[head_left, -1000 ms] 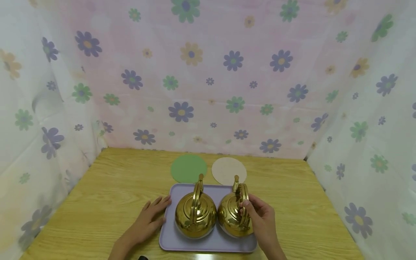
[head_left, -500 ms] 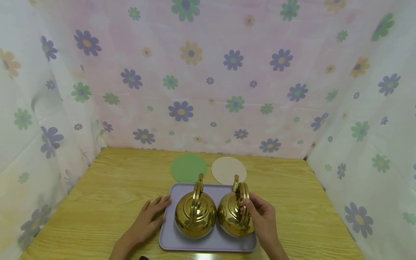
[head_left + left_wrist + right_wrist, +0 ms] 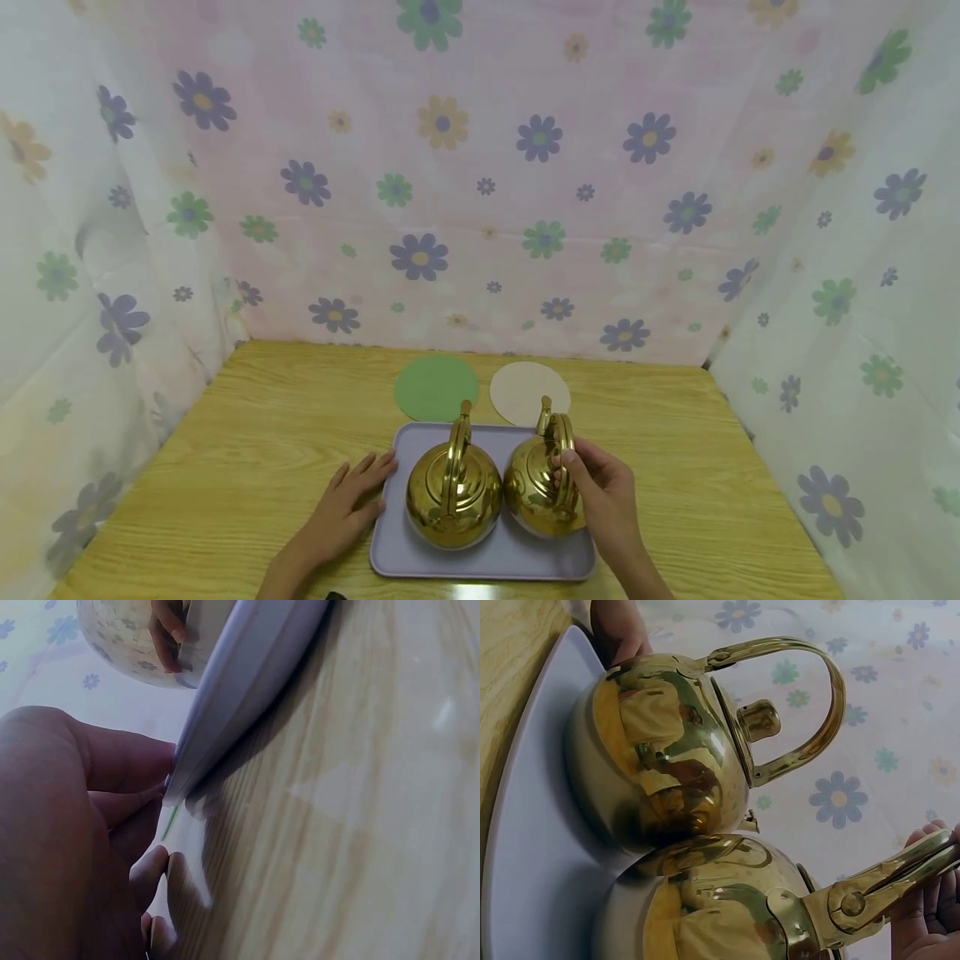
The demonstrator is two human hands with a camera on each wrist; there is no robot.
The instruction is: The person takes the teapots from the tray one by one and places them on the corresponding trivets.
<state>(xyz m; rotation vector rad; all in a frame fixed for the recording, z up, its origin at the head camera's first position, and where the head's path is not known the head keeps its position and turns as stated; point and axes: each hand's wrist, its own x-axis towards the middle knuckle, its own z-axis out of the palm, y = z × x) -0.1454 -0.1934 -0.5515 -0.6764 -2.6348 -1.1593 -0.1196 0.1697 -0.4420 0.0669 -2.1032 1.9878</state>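
Right hand (image 3: 603, 492) curled round the arched handle of the right brass kettle (image 3: 538, 496), thumb on the near side of the handle, fingers wrapped over the top; the right wrist view shows the fingertips (image 3: 930, 900) closed on the handle's strap; kettle base appears to sit on the lilac tray (image 3: 480, 562), though whether it has just cleared the surface cannot be told. Left hand (image 3: 341, 508) flat on the table (image 3: 225, 467), fingers straight and spread, tips against the tray's left rim (image 3: 225, 705); holding nothing, apparently steadying the tray. Left brass kettle (image 3: 453, 493) upright on the tray just beside the right one, bodies touching or nearly so; handle raised, knobbed lid on, untouched by either hand. Beyond the tray, near its far edge: green round coaster (image 3: 437, 387) on the left, beige round coaster (image 3: 528, 392) on the right, both bare. Progress, judged: grip on the right kettle secured, nothing yet moved off the tray; both kettles and both coasters remain as laid out, so the bulk of the work is left. Backdrop: floral curtain (image 3: 480, 167) on three sides. Brands, labels, writing: none legible on kettles, tray or coasters.
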